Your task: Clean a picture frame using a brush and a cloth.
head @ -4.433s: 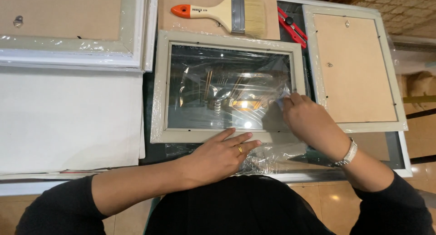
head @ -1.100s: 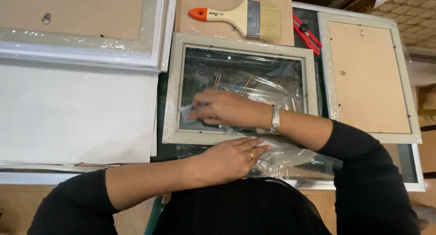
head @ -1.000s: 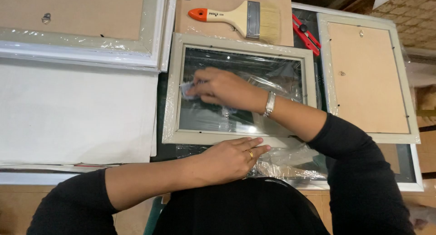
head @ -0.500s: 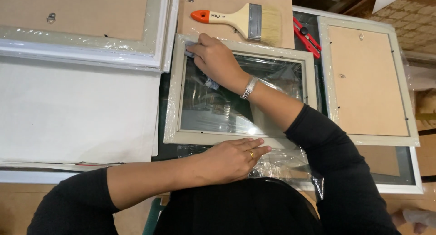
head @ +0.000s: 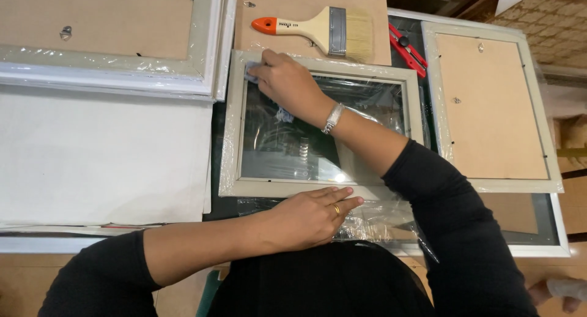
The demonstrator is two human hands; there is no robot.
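Note:
A beige picture frame [head: 231, 139] wrapped in clear plastic lies in front of me, its glass pane [head: 287, 161] reflecting light. My right hand [head: 287, 84] reaches to the frame's far left corner, pressing a small pale blue cloth [head: 251, 72] against the pane. My left hand [head: 309, 216] lies flat, fingers together, on the frame's near rail and the crumpled plastic wrap [head: 379, 222] below it. A ring is on that hand, a metal watch on the right wrist.
A paintbrush [head: 318, 28] with an orange-tipped handle lies on brown board beyond the frame, a red utility knife [head: 406, 48] beside it. A second frame [head: 489, 103] lies back-up at right, a larger one [head: 104, 41] at far left, above white sheets [head: 98, 158].
My right hand swept the cloth from the pane's right side across to its left, then up to the far left corner. My left hand stayed on the near rail.

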